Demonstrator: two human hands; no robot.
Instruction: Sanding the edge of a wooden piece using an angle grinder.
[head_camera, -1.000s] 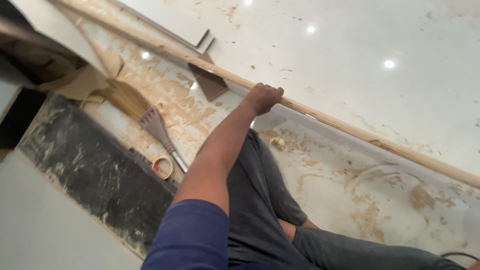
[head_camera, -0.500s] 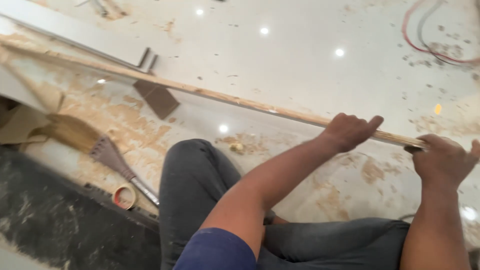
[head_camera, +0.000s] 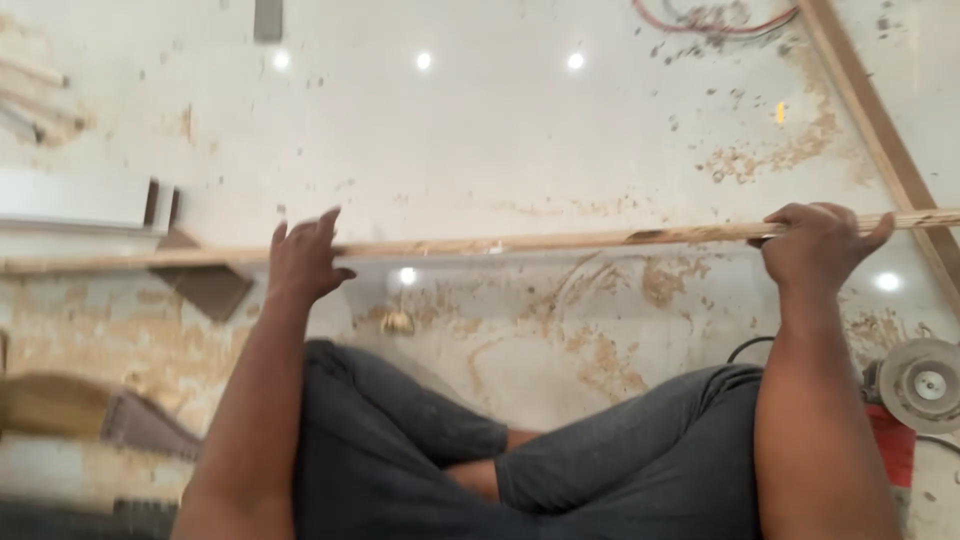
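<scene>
A long thin wooden stick (head_camera: 520, 242) lies across the floor (head_camera: 500, 130) in front of the person's crossed legs (head_camera: 520, 460). It looks light and hard, but it is so long and thin that it could bend or wobble if held at one end only. Holding it at two spots far apart looks best.

The right hand (head_camera: 815, 245) is closed around the stick near its right end. The left hand (head_camera: 300, 262) rests on the stick with its fingers spread open, not gripping.

A dark flat piece (head_camera: 205, 285) lies just under the stick on the left. A round grinder tool (head_camera: 920, 385) sits near the right knee. A wide wooden board (head_camera: 880, 135) slants at the far right, where the stick's end reaches it. Red wires (head_camera: 715, 18) lie far off. Sawdust is on the floor.
</scene>
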